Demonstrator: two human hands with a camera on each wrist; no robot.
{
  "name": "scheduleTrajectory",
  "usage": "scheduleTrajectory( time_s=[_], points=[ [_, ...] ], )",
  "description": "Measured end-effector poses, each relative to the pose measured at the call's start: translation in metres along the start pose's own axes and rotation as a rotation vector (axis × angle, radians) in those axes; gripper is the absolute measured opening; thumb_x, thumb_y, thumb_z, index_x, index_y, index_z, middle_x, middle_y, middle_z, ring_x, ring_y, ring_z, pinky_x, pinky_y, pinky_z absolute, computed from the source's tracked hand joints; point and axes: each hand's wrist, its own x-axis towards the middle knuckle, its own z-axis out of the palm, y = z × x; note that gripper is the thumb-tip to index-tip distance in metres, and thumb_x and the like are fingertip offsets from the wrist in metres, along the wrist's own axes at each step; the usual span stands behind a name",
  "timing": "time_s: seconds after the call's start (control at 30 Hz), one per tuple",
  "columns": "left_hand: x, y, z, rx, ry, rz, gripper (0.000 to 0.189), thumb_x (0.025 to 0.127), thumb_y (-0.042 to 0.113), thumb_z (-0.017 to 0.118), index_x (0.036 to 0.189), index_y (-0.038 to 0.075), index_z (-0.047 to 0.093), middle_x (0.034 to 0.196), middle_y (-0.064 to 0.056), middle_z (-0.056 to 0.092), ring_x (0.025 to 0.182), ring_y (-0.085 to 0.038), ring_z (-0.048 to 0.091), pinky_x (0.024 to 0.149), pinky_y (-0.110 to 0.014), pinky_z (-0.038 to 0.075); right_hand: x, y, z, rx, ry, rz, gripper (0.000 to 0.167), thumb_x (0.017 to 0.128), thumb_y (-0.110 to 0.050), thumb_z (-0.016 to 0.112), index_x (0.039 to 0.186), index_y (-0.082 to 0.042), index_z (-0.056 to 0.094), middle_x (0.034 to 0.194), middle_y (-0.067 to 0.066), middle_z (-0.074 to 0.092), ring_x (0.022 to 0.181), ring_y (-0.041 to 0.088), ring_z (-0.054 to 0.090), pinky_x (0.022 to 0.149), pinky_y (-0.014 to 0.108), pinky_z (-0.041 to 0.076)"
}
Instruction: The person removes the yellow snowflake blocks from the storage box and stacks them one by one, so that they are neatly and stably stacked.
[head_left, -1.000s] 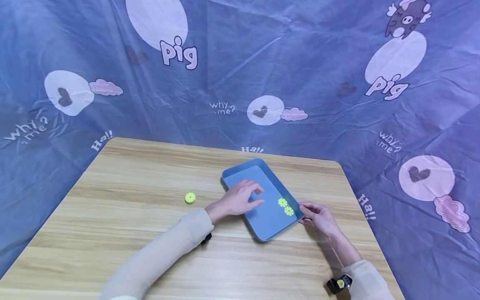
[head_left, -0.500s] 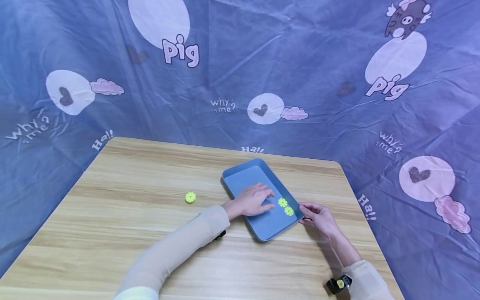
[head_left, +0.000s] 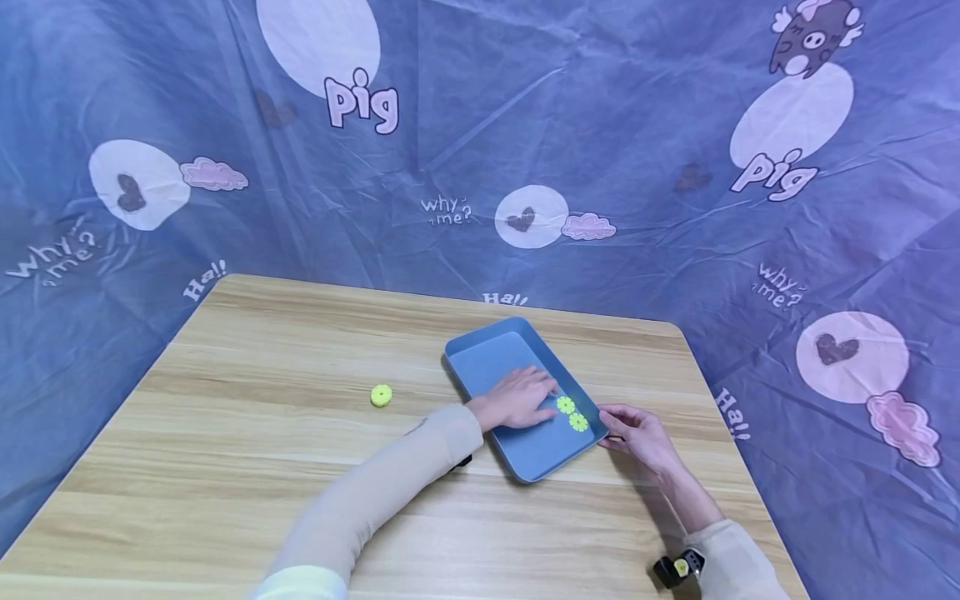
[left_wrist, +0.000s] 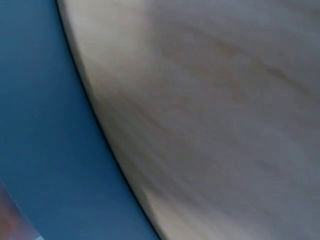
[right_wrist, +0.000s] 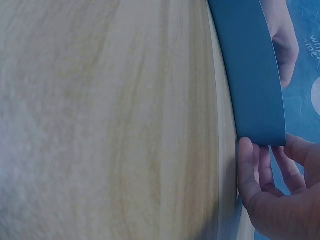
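Observation:
A blue rectangular tray (head_left: pixel 540 457) lies slanted on the wooden table. Inside it, near the right-hand corner, sit two yellow-green flower-shaped pieces (head_left: pixel 566 405), side by side. My left hand (head_left: pixel 517 398) reaches over the tray's long side, thumb and fingers spread just left of these pieces; whether it touches them I cannot tell. With thumb and fingers my right hand (head_left: pixel 641 437) grips the tray's right corner; the right wrist view shows those fingers (right_wrist: pixel 250 170) at the corner. Only the tray's outer wall (left_wrist: pixel 60 130) and a blurred bit of skin appear in the left wrist view.
Another yellow-green round piece (head_left: pixel 381 395) lies on the table (head_left: pixel 225 467), left of the tray. A blue printed cloth (head_left: pixel 450 150) hangs behind and at both sides of the table. Below my right hand, a small black camera (head_left: pixel 678 568) is strapped at the wrist.
My left hand has moved right across the tray, closer to the two flower-shaped pieces, and its fingers hang lower. The tray, the pieces and my right hand stay in place.

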Motion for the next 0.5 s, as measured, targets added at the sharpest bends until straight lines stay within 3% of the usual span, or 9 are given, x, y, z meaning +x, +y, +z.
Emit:
scheduleTrajectory(
  time_s=[0.5],
  points=[
    [0.019,0.007,0.007,0.135,-0.021,-0.024,0.046,0.104,0.051,0.06,0.139,0.021,0.064,0.134,0.0,0.061,0.122,-0.017,0.052,0.106,-0.036,0.047,0.002,0.0,-0.002,-0.016,-0.001,0.003,0.021,0.105,-0.015,0.065,0.123,-0.005,0.072,0.099,-0.01,0.074,0.091,0.004,0.072,0.082,0.023,0.064]
  ],
)
